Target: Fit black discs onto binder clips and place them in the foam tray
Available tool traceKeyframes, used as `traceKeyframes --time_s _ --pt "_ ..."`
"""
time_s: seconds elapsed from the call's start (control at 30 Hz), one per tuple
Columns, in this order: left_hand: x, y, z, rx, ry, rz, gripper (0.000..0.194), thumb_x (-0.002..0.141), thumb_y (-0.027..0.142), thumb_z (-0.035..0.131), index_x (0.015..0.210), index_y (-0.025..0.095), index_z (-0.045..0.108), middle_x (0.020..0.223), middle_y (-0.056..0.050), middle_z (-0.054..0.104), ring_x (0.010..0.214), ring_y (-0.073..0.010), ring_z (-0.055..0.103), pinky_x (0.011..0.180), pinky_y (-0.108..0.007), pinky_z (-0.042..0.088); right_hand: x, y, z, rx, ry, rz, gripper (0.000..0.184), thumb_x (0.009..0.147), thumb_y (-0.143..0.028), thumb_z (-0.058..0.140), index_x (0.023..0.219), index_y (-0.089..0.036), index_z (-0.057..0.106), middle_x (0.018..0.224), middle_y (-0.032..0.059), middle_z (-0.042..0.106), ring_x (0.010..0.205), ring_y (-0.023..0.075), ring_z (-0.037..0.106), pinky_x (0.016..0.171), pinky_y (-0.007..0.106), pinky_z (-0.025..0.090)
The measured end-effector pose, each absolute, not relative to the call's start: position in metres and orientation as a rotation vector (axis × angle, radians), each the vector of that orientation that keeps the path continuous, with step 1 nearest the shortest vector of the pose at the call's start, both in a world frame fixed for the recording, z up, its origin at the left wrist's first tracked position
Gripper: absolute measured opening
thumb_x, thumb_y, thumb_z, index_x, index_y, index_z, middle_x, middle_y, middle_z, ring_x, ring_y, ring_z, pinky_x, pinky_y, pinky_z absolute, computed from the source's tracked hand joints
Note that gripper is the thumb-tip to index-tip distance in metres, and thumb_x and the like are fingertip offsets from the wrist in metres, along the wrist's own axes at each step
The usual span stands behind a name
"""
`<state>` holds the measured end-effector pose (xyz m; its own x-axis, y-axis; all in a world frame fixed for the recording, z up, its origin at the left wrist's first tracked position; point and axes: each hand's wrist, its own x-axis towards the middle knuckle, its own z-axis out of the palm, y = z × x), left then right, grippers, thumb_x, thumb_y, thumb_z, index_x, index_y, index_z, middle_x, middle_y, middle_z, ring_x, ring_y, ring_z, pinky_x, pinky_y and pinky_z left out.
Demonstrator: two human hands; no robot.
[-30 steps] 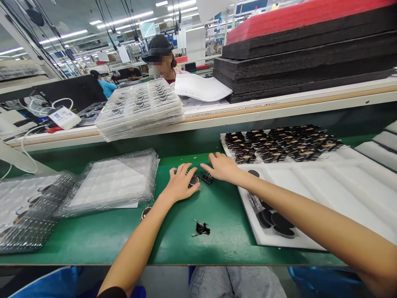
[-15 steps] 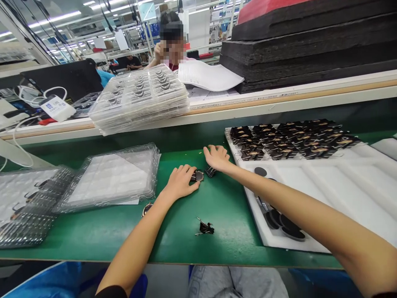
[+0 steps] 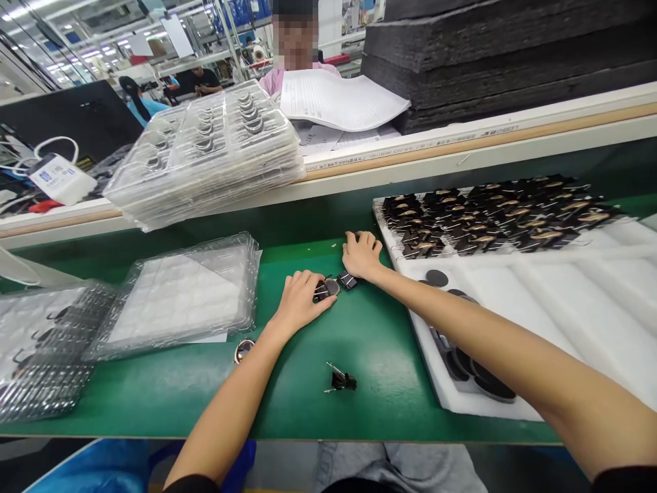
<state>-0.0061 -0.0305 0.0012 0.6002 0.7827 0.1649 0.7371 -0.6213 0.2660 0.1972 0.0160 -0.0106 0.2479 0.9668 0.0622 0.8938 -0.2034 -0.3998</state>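
Note:
My left hand [image 3: 300, 299] is closed around a black binder clip [image 3: 321, 292] and a small round watch-like piece [image 3: 333, 286] with a dark face and pale rim; its thumb lies along the near side. Just right of it a second black binder clip [image 3: 348, 280] lies on the green bench. My right hand [image 3: 362, 256] rests beside that clip, fingers apart and bent down, their tips partly hidden. Another binder clip [image 3: 341, 378] lies nearer the front edge. Beside my left forearm is a round piece [image 3: 244, 350] with a gold-coloured rim.
On the right, a white foam tray [image 3: 513, 301] holds rows of clipped pieces [image 3: 493, 219] and loose dark discs [image 3: 437, 278]. Clear plastic trays [image 3: 246, 287] lie left, with more stacked on the shelf [image 3: 215, 185]. A co-worker [image 3: 298, 48] faces me behind papers [image 3: 339, 99].
The head view has shifted, so the shelf sits lower in the picture. My left hand stays on the clip and round piece. More of the clip beside my right hand shows.

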Motion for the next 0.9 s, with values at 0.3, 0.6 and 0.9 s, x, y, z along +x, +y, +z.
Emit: traceKeyframes --time_s 0.3,0.6,0.9 --pt "0.003 -0.029 0.000 2.602 1.282 0.402 0.035 0.094 0.049 0.071 0.118 0.024 0.062 0.114 -0.004 0.069 0.107 -0.0253 0.058 0.088 -0.040 0.039 0.199 0.015 -0.012 -2.136 -1.698 0.282 0.049 0.103 -0.024 0.031 0.148 -0.015 0.048 0.150 0.0223 0.043 0.141 0.0372 0.030 0.114 0.060 0.026" --pt "0.018 -0.033 -0.001 2.660 1.313 0.381 0.035 0.096 0.050 0.067 0.117 0.023 0.060 0.114 -0.006 0.068 0.106 -0.0261 0.059 0.087 -0.040 0.038 0.200 0.016 -0.015 -2.110 -1.671 0.272 0.048 0.102 -0.024 0.032 0.145 -0.016 0.051 0.147 0.0227 0.045 0.138 0.0377 0.031 0.112 0.059 0.026" --pt "0.019 -0.035 -0.003 2.666 1.317 0.405 0.034 0.096 0.050 0.066 0.115 0.022 0.062 0.113 -0.007 0.069 0.105 -0.0272 0.059 0.086 -0.040 0.041 0.196 0.021 -0.011 -2.166 -1.605 0.386 0.047 0.105 -0.033 0.031 0.144 -0.017 0.052 0.149 0.0206 0.046 0.140 0.0363 0.034 0.114 0.057 0.028"
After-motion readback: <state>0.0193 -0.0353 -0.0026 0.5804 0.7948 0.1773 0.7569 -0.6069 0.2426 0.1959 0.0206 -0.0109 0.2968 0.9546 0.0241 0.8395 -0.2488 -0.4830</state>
